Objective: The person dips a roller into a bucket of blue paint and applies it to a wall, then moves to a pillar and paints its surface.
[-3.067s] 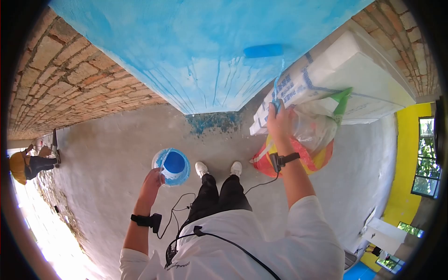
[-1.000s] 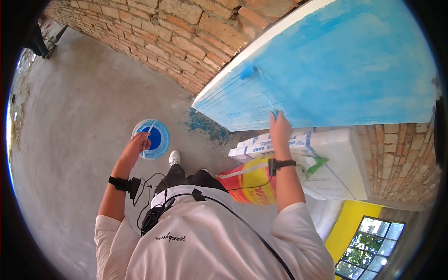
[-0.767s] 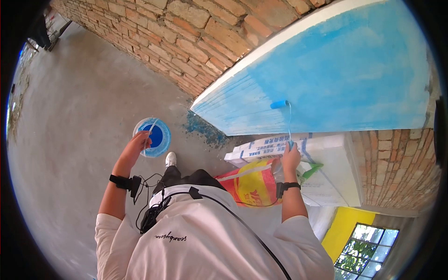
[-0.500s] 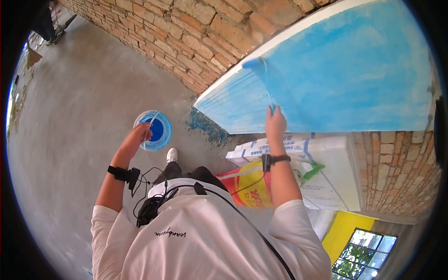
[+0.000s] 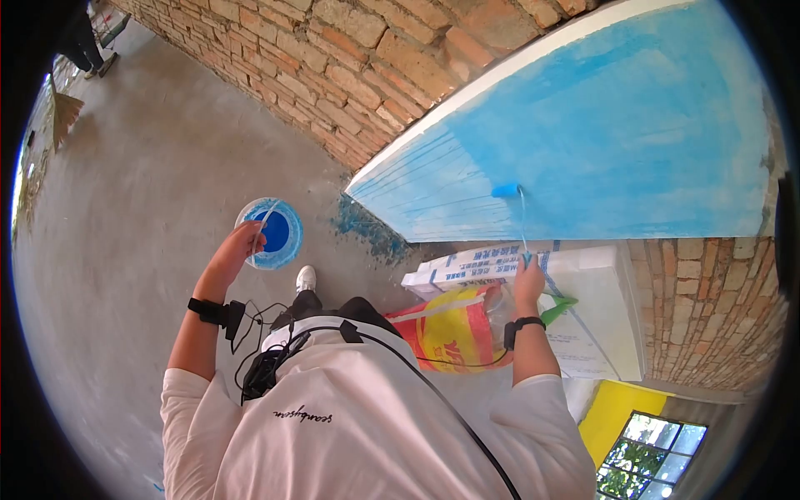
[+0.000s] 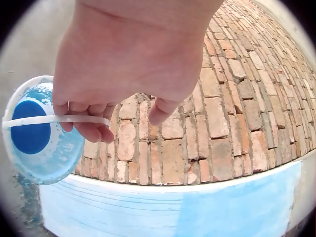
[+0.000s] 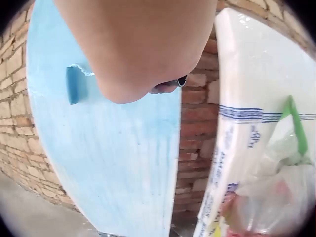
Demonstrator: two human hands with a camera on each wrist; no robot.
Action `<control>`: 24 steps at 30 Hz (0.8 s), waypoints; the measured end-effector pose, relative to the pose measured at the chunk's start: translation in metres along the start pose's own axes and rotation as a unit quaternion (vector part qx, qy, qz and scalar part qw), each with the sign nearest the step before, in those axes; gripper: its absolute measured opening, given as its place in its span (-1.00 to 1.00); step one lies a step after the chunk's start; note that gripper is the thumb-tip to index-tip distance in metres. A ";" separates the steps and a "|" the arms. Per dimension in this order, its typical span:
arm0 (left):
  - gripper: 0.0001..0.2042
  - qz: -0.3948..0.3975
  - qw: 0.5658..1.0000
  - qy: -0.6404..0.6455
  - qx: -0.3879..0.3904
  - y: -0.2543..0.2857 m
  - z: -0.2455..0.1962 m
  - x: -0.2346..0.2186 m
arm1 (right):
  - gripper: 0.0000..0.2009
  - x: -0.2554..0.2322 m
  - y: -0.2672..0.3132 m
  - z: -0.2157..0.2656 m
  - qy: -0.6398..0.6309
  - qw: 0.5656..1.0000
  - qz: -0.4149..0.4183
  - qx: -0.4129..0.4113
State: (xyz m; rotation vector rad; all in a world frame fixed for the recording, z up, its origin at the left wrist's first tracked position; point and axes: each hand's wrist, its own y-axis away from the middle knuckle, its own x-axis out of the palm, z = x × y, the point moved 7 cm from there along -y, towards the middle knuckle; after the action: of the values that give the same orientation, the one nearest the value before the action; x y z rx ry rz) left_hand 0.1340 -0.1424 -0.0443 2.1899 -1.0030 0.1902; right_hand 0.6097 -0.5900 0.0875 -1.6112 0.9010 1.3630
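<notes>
The right hand (image 5: 528,283) grips the handle of a paint roller, whose blue sleeve (image 5: 506,191) lies against a light-blue painted panel (image 5: 633,125). In the right wrist view the roller sleeve (image 7: 72,85) shows left of the right hand (image 7: 143,74), which hides most of the handle. Fingers of the left hand (image 5: 243,243) are curled round the white handle of a bucket (image 5: 292,242) with blue paint inside. The left wrist view shows that handle (image 6: 34,120) across the fingers of the left hand (image 6: 128,64), the bucket (image 6: 66,153) hanging beside them.
White wrapped packages (image 5: 596,333) and a red and yellow bag (image 5: 450,333) stand below the panel, near the right arm. A brick wall (image 5: 333,75) borders the panel. Blue splatters mark the floor (image 5: 150,208). Another person's legs (image 5: 82,46) show at the upper left.
Compared with half a second ago, the right hand and roller have moved right and down across the panel. Earlier the view turned, bringing the panel to the right. The left hand keeps hold of the bucket handle.
</notes>
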 end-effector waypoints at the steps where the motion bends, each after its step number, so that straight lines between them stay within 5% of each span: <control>1: -0.73 0.001 1.000 -0.001 -0.003 0.000 0.000 0.003 | -0.70 -0.004 -0.002 0.020 -0.012 1.000 0.001 -0.019; 8: -0.73 0.002 0.999 -0.032 -0.026 -0.009 -0.002 0.013 | -0.69 -0.004 -0.050 0.194 -0.060 0.987 -0.025 -0.145; 12: -0.74 -0.016 0.998 -0.040 -0.043 -0.012 -0.012 0.024 | -0.67 0.006 -0.043 0.144 -0.031 0.990 -0.040 -0.131; 18: -0.70 0.008 0.999 -0.042 -0.018 -0.007 -0.019 0.025 | -0.67 0.016 0.026 -0.081 0.051 0.998 0.014 0.041; 21: -0.69 0.006 1.000 -0.018 -0.023 -0.010 -0.014 0.024 | -0.65 0.000 0.032 -0.078 0.070 0.995 0.028 0.070; 24: -0.70 -0.003 0.999 -0.032 -0.025 -0.003 -0.019 0.037 | -0.63 0.032 0.004 -0.039 0.016 1.000 0.007 -0.005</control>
State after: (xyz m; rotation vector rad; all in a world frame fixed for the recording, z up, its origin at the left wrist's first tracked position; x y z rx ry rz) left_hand 0.1645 -0.1511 -0.0175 2.1652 -1.0247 0.0914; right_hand 0.6265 -0.6279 0.0580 -1.6410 0.9271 1.3576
